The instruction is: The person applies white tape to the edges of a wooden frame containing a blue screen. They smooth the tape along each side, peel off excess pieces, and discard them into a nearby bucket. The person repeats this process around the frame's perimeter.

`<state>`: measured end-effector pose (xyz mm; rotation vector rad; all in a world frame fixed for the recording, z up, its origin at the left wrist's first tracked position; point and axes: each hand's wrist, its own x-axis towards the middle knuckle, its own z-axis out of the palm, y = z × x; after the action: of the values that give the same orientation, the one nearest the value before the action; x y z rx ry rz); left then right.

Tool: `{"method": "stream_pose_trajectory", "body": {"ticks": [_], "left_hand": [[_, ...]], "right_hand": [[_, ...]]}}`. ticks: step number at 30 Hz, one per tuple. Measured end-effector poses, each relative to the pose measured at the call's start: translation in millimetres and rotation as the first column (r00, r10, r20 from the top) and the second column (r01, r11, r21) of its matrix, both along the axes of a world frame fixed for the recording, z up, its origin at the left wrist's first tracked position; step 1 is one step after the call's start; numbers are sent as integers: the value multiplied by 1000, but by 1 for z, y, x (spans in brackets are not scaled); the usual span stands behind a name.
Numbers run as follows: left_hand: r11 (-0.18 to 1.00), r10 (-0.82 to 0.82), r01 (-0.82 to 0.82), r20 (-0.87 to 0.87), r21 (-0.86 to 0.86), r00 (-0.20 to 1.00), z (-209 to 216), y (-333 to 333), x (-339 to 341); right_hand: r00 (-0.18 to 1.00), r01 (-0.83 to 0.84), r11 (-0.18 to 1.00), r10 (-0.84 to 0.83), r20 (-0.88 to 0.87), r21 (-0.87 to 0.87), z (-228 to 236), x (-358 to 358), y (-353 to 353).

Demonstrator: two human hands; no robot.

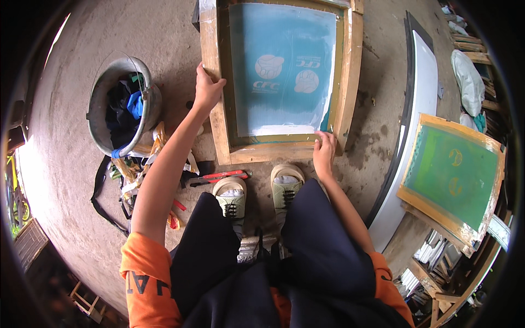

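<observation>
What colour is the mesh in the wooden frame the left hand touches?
The mesh is mostly teal-blue, with pale markings; it shows best in the head view.

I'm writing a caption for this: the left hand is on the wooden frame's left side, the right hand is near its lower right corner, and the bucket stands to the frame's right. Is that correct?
Not quite: the head view shows the bucket to the wooden frame's left. The rest stands.
</observation>
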<state>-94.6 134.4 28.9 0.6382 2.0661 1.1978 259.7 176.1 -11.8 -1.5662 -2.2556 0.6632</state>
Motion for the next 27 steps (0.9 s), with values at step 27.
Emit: {"method": "stream_pose_trajectory", "body": {"ticks": [27], "left_hand": [[999, 40, -40, -84, 6, 996, -1, -1, 0]], "right_hand": [[988, 147, 988, -144, 54, -50, -15, -16, 9]]}}
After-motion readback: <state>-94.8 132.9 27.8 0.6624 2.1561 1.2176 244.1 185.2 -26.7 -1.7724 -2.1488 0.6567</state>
